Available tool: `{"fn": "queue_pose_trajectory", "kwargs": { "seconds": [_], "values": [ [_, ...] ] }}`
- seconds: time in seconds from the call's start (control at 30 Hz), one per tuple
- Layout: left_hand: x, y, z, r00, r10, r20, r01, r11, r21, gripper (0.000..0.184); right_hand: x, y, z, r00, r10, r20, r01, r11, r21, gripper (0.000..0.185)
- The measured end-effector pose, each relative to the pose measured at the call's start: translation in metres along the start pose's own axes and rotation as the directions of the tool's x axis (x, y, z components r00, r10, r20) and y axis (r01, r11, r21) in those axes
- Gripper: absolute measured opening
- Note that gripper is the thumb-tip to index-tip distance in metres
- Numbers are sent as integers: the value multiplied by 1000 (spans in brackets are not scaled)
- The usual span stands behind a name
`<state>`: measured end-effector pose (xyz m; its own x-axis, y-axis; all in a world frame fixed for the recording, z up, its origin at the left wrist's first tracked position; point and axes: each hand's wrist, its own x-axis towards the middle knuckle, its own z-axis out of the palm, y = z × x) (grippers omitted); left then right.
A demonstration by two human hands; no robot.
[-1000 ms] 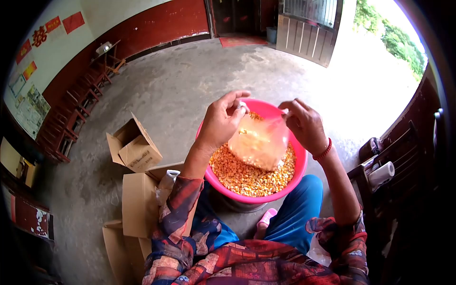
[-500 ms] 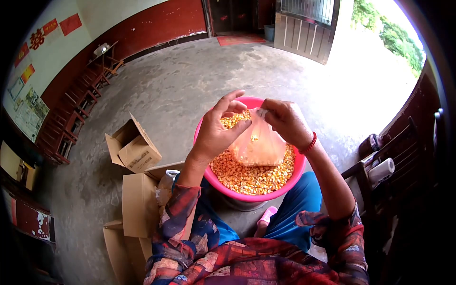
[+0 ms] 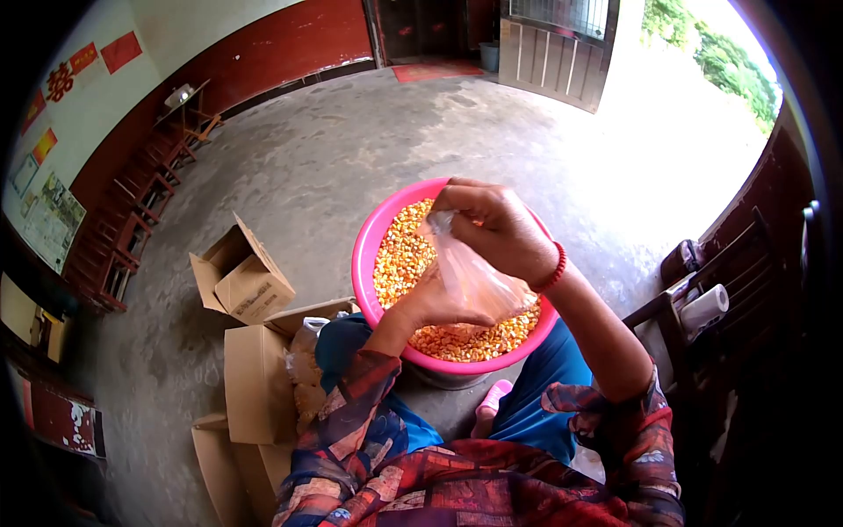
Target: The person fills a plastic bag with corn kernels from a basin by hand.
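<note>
A clear plastic bag (image 3: 481, 270) with corn kernels in it hangs tilted over the pink basin (image 3: 369, 255), its gathered top pinched in my right hand (image 3: 502, 230). My left hand (image 3: 430, 303) cups the bag low on its left side, thumb along the near side. The other fingers of this hand are mostly hidden by the bag. Loose yellow corn kernels (image 3: 402, 250) fill the basin below both hands. A red beaded bracelet circles my right wrist.
An open cardboard box (image 3: 246, 277) stands on the concrete floor to the left. Nearer, another open box (image 3: 259, 382) holds filled plastic bags (image 3: 306, 373) beside my left leg. On the right is a dark wooden chair (image 3: 667, 329) with a white roll (image 3: 705, 307).
My left hand has come down from beside the bag's top to its lower part. My right hand has shifted left with the bag's neck, and the bag has lifted and tilted.
</note>
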<state>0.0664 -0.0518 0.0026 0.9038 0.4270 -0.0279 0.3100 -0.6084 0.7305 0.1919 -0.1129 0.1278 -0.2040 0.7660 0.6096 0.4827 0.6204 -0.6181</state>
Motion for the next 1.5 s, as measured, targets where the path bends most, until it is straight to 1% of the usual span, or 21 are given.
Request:
{"fn": "queue_pose_trajectory", "kwargs": {
  "seconds": [0.07, 0.17, 0.23, 0.3, 0.37, 0.43, 0.5, 0.57, 0.6, 0.7, 0.77, 0.83, 0.93, 1.17, 1.3, 1.33, 1.37, 1.4, 1.43, 1.47, 1.5],
  "values": [
    [3, 5, 5, 995, 84, 52, -81, 995, -54, 78, 2, 1, 9, 1000, -19, 25, 19, 1000, -3, 18],
    [12, 26, 12, 904, 56, 423, 182, 846, -502, 60, 5, 5, 23, 998, -48, 47, 48, 999, 3, 19],
    [12, 28, 12, 970, -30, 242, 86, 970, -227, 55, 6, 8, 24, 997, -29, 78, 30, 999, -16, 20],
    [7, 14, 29, 958, 150, -244, -264, 793, -550, 39, 5, 9, 23, 998, 43, 35, -44, 999, 14, 21],
    [10, 0, 29, 965, 124, -230, -231, 818, -527, 37, 3, 14, 15, 998, 59, 36, -61, 995, 79, 24],
    [10, -9, 30, 895, 238, -378, -412, 766, -493, 30, 1, 15, 3, 1000, 5, 5, -5, 1000, 22, 28],
    [17, -15, 27, 936, 20, -351, -226, 798, -558, 31, -5, 11, -11, 989, 146, -3, -145, 988, 60, 32],
    [20, -17, 24, 903, 4, -430, -348, 594, -726, 29, -14, 30, -19, 981, 148, -129, -151, 988, -13, 35],
    [18, -18, 19, 846, 90, -525, -400, 759, -514, 28, -19, 34, -28, 975, 209, -72, -217, 968, -124, 42],
    [28, -30, 15, 805, 41, -592, -314, 876, -366, 29, -52, 83, -19, 991, 137, -3, -123, 881, -457, 57],
    [15, 10, 3, 861, 68, -505, -343, 810, -476, 32, -73, 124, -2, 919, 373, 127, -287, 854, -433, 92],
    [23, -1, 12, 765, 57, -642, -331, 889, -316, 35, -76, 111, 12, 829, 518, 211, -357, 781, -512, 100],
    [31, -17, 17, 771, 109, -627, -290, 937, -195, 39, -77, 116, 44, 836, 454, 307, -263, 824, -502, 110],
    [22, -17, 17, 759, 246, -602, -58, 948, 313, 51, -87, 147, 82, 836, 373, 402, -138, 853, -504, 63],
    [16, -14, 17, 792, 339, -508, -44, 861, 506, 62, -114, 174, 97, 999, -45, -7, 28, 733, -680, 38],
    [13, -6, 15, 766, 305, -566, -74, 917, 393, 72, -113, 173, 93, 982, 112, -150, -128, 986, -107, 32],
    [11, -2, 14, 740, 262, -619, -109, 956, 274, 82, -112, 172, 89, 933, 317, -168, -191, 835, 516, 26],
    [13, -10, 15, 747, 228, -625, -122, 971, 208, 102, -111, 169, 85, 873, 485, -54, -134, 343, 930, 19],
    [12, -10, 14, 746, 227, -626, -121, 971, 208, 102, -109, 161, 79, 873, 485, -52, -135, 343, 930, 19],
    [10, -11, 14, 774, 195, -602, -168, 981, 103, 105, -108, 150, 71, 916, 357, -180, -184, 776, 603, 18],
    [9, -11, 14, 801, 168, -574, -208, 978, -6, 107, -106, 143, 69, 926, 317, -207, -199, 872, 447, 18]
  ]
}}
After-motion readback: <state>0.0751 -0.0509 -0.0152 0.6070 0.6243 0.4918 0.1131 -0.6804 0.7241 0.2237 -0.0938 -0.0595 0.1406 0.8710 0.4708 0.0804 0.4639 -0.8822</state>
